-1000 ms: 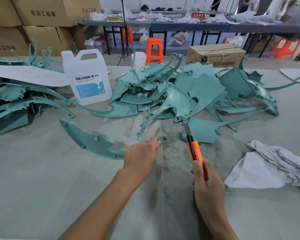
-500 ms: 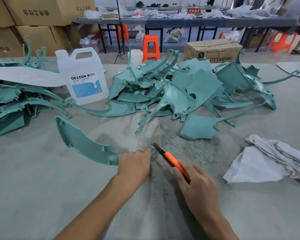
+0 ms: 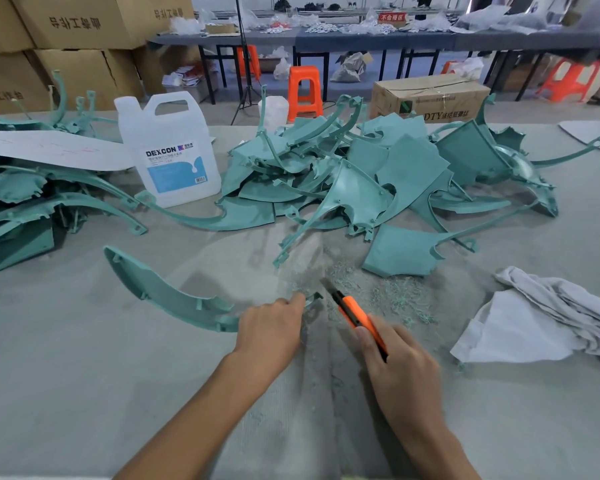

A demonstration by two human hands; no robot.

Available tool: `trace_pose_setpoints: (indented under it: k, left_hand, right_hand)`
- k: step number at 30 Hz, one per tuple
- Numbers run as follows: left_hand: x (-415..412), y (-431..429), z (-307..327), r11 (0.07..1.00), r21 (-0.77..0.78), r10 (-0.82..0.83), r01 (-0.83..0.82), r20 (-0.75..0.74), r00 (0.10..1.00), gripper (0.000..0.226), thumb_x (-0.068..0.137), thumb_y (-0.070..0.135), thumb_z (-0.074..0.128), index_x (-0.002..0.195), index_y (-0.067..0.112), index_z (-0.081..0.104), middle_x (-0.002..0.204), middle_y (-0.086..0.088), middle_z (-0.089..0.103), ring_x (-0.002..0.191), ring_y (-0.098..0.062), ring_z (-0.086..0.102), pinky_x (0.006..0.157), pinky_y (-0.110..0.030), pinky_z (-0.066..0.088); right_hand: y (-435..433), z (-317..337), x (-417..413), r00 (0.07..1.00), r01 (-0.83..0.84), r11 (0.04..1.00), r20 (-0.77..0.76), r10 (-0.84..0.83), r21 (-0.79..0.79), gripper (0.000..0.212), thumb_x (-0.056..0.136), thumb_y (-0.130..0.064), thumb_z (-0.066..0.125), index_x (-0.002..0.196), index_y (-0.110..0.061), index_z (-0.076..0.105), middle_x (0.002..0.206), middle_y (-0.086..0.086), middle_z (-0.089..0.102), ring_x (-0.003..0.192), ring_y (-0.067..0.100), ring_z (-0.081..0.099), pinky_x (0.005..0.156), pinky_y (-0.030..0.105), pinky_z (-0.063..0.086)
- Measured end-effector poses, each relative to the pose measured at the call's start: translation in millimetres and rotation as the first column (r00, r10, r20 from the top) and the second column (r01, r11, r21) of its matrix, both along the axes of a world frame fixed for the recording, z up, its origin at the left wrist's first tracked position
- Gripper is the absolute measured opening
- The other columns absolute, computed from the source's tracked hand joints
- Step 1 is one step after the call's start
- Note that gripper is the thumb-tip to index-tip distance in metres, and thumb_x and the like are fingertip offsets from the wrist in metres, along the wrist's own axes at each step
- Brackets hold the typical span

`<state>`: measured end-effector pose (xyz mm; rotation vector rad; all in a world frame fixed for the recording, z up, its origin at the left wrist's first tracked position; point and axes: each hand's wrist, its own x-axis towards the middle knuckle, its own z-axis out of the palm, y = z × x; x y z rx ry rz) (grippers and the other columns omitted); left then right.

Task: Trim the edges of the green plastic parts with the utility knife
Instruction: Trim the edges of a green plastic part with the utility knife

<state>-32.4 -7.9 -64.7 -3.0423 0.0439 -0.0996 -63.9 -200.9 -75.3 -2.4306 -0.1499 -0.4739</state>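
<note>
A long curved green plastic part (image 3: 160, 292) lies on the grey table, its right end under my left hand (image 3: 271, 327), which grips it. My right hand (image 3: 399, 365) holds an orange utility knife (image 3: 355, 315) with the blade out; the blade tip points up-left and sits right beside the part's thin right tip (image 3: 314, 296). Green shavings (image 3: 388, 296) are scattered just right of the knife. A big heap of green parts (image 3: 378, 178) fills the table behind.
A white DEXCON jug (image 3: 168, 150) stands at the back left. More green parts (image 3: 25, 202) are stacked at the far left under a white sheet (image 3: 49, 148). A grey cloth (image 3: 548, 323) lies at the right. Cardboard boxes, orange stools and other tables stand beyond.
My right hand has swung the knife from upright at the right down and leftward to the part's right tip. My left hand kept its grip on the part.
</note>
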Motion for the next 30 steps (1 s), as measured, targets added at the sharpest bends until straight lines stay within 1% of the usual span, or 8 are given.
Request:
trace_pose_setpoints:
  k: [3,5,9,13,17,21,25,30]
  left_hand:
    - [-0.5,1.2,-1.3,1.000,-0.016,0.006,-0.006,0.008,1.000,0.036,0.090,0.008,0.044,0.124,0.020,0.043,0.102,-0.002,0.066,0.090,-0.030,0.069,0.059,-0.034,0.031]
    - [-0.7,2.2,-3.7,0.999,-0.041,0.001,-0.001,0.014,1.000,0.037,0.090,0.006,0.044,0.125,0.019,0.042,0.100,-0.002,0.065,0.087,-0.030,0.068,0.058,-0.034,0.030]
    - [-1.3,2.0,-4.7,0.998,-0.068,0.005,-0.003,0.029,1.000,0.041,0.090,0.006,0.043,0.128,0.020,0.040,0.102,-0.002,0.065,0.088,-0.031,0.068,0.059,-0.034,0.031]
    - [-3.8,1.3,-7.2,0.993,-0.118,0.030,-0.024,0.044,0.999,0.030,0.097,0.011,0.040,0.125,0.020,0.041,0.102,-0.001,0.064,0.087,-0.031,0.067,0.061,-0.034,0.032]
    - [-6.7,0.6,-8.5,0.991,-0.131,0.040,-0.031,0.066,0.997,0.024,0.100,0.015,0.039,0.124,0.021,0.041,0.101,0.000,0.064,0.084,-0.029,0.067,0.059,-0.034,0.029]
    - [-7.7,-1.5,-8.3,0.993,-0.109,0.050,-0.043,0.066,0.997,0.027,0.099,0.013,0.038,0.124,0.021,0.040,0.101,0.002,0.064,0.084,-0.027,0.067,0.056,-0.034,0.027]
    - [-8.5,-2.7,-7.5,0.993,-0.109,0.057,-0.050,0.066,0.996,0.026,0.098,0.012,0.036,0.121,0.021,0.041,0.101,0.002,0.064,0.084,-0.026,0.067,0.057,-0.034,0.030]
    - [-10.3,-1.1,-10.5,0.978,-0.197,0.078,-0.062,0.074,0.994,0.016,0.103,0.018,0.037,0.116,0.021,0.044,0.097,0.001,0.062,0.083,-0.027,0.066,0.059,-0.034,0.036]
  right_hand:
    - [1.6,1.8,-2.7,0.999,-0.043,0.998,0.019,0.044,-0.037,0.030,0.092,-0.042,0.059,0.113,-0.028,0.074,0.083,-0.006,0.065,0.068,0.024,0.066,0.056,0.034,0.049]
    - [0.8,0.0,-0.1,1.000,-0.002,1.000,-0.014,0.002,-0.012,0.029,0.095,-0.039,0.061,0.118,-0.026,0.073,0.089,-0.004,0.068,0.074,0.026,0.068,0.060,0.036,0.049]
    - [0.4,1.0,-2.5,0.999,-0.031,0.999,0.008,0.031,-0.016,0.033,0.094,-0.041,0.057,0.117,-0.025,0.073,0.089,-0.004,0.068,0.070,0.026,0.067,0.058,0.036,0.051]
    - [0.5,-1.9,-0.5,0.999,-0.022,1.000,-0.036,0.022,-0.001,0.039,0.095,-0.045,0.050,0.123,-0.027,0.070,0.094,-0.005,0.068,0.077,0.025,0.067,0.064,0.035,0.048]
    - [1.5,-2.6,-3.1,0.999,-0.048,0.998,0.012,0.048,-0.033,0.036,0.094,-0.044,0.052,0.117,-0.026,0.072,0.087,-0.006,0.066,0.068,0.023,0.066,0.057,0.033,0.049]
    - [2.8,-3.5,0.3,0.997,-0.042,0.998,-0.063,0.038,-0.054,0.048,0.095,-0.053,0.039,0.123,-0.029,0.069,0.091,-0.006,0.064,0.074,0.026,0.066,0.061,0.038,0.050]
    - [6.2,-3.0,1.8,0.995,-0.040,0.998,-0.089,0.036,-0.046,0.053,0.095,-0.058,0.031,0.123,-0.033,0.067,0.090,-0.008,0.063,0.076,0.023,0.064,0.061,0.033,0.040]
    - [7.5,-2.9,5.0,0.995,-0.005,1.000,-0.100,0.004,-0.005,0.032,0.100,-0.046,0.050,0.125,-0.036,0.068,0.096,-0.006,0.069,0.083,0.022,0.066,0.065,0.031,0.036]
